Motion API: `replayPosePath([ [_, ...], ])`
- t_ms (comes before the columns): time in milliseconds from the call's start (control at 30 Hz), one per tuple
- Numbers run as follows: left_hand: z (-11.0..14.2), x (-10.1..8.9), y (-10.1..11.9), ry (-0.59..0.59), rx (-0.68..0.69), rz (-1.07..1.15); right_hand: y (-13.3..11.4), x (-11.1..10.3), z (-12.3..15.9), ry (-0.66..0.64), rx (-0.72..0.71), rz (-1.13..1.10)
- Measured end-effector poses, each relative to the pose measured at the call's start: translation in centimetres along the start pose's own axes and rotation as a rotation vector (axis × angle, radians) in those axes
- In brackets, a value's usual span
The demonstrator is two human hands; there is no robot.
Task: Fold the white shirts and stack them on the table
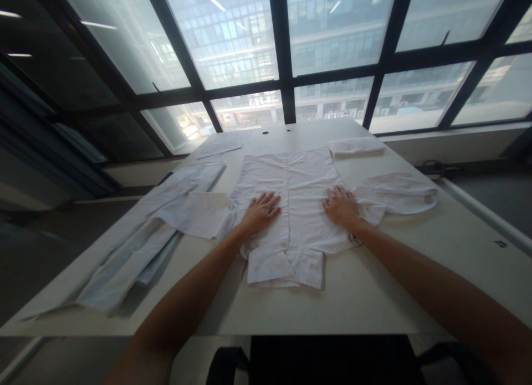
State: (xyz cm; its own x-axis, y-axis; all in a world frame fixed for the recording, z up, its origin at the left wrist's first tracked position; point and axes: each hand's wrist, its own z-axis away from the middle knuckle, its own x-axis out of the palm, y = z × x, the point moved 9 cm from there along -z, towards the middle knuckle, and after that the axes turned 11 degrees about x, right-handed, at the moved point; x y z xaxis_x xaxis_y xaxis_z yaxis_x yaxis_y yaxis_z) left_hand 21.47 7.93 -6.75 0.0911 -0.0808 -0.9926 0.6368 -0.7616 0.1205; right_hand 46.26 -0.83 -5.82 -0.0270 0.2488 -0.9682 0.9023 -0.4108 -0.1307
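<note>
A white button-up shirt lies spread on the white table, front side up. Its collar points toward me, and the button placket runs down the middle. One sleeve stretches out to the left, the other to the right. My left hand rests flat on the left front panel, fingers spread. On the right panel, near the shoulder side, my right hand also lies flat with its fingers apart. Neither hand grips anything.
More white and pale blue garments lie in a loose pile on the left, partly under the left sleeve. A folded white cloth sits at the back right, white sheets at the back left. A black chair stands at the near edge.
</note>
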Motion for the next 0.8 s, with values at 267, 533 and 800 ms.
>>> replayPosePath([
  [267, -0.04, 0.07, 0.0, -0.005, 0.003, 0.005, -0.02, 0.13, -0.02, -0.009, 0.001, 0.007],
  [533, 0.03, -0.06, 0.02, -0.006, 0.003, -0.013, 0.04, 0.16, -0.11, 0.005, -0.002, 0.008],
  [800, -0.01, -0.02, 0.09, -0.01, 0.001, -0.007, 0.0, 0.07, -0.12, 0.023, -0.008, 0.004],
])
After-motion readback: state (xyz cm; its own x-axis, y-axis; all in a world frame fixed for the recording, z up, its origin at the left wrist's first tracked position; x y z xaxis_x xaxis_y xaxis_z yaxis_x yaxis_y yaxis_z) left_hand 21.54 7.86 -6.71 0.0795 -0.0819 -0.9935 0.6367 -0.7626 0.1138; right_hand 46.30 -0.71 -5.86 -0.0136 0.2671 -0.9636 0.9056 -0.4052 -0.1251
